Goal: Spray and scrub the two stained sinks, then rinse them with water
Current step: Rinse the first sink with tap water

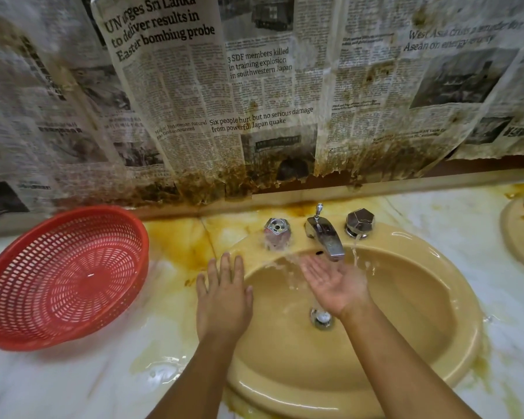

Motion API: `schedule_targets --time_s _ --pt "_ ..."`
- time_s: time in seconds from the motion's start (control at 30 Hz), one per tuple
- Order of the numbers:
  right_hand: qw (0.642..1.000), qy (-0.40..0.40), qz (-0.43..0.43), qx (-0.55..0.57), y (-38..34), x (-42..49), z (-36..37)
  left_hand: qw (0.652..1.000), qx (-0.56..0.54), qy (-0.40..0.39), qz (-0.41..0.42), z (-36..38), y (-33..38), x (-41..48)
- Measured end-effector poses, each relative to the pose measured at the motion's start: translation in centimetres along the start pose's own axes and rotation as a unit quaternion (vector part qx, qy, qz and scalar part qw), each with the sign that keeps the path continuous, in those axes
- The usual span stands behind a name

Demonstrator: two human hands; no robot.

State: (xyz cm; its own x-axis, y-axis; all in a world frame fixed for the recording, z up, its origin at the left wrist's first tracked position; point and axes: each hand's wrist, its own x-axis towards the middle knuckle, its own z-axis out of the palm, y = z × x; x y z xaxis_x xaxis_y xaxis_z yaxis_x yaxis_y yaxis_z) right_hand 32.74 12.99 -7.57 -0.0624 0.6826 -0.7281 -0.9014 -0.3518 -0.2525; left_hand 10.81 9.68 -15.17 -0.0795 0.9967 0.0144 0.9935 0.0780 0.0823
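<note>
A tan oval sink (406, 322) fills the middle right, wet, with a chrome drain (322, 319) at its bottom. Water runs from the chrome spout (325, 237) between two chrome knobs, the left knob (277, 229) and the right knob (360, 222). My right hand (335, 282) lies palm up and cupped under the spout, and water splashes off it to the left. My left hand (224, 294) rests flat, palm down, on the sink's left rim. The rim of a second tan sink (519, 237) shows at the far right edge.
A red plastic mesh basket (64, 276) stands tilted on the wet marble counter (103, 379) at left. Yellow-brown stains mark the counter behind and beside the sink. Stained, torn newspaper (254, 86) covers the back wall.
</note>
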Motion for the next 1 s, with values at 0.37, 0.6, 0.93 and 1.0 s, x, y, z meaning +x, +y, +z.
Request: schedule_targets --time_s 0.37,0.6,0.93,1.0 --pt "0.993 0.067 -0.041 -0.084 2.5 1.3 -1.0 1.0 0.01 -0.005 -0.007 0.0 0.1 0.0" --pt "0.995 -0.083 0.014 -0.053 4.4 -0.2 4.0 1.0 0.004 -0.007 -0.008 0.3 -0.1 0.2" --pt "1.0 0.021 -0.012 -0.012 0.3 2.1 -1.5 1.0 -0.003 -0.005 0.0 -0.1 0.1 0.1" --pt "1.0 0.003 -0.009 0.008 0.3 1.9 -1.1 1.0 -0.002 -0.012 0.005 -0.1 0.0 0.0"
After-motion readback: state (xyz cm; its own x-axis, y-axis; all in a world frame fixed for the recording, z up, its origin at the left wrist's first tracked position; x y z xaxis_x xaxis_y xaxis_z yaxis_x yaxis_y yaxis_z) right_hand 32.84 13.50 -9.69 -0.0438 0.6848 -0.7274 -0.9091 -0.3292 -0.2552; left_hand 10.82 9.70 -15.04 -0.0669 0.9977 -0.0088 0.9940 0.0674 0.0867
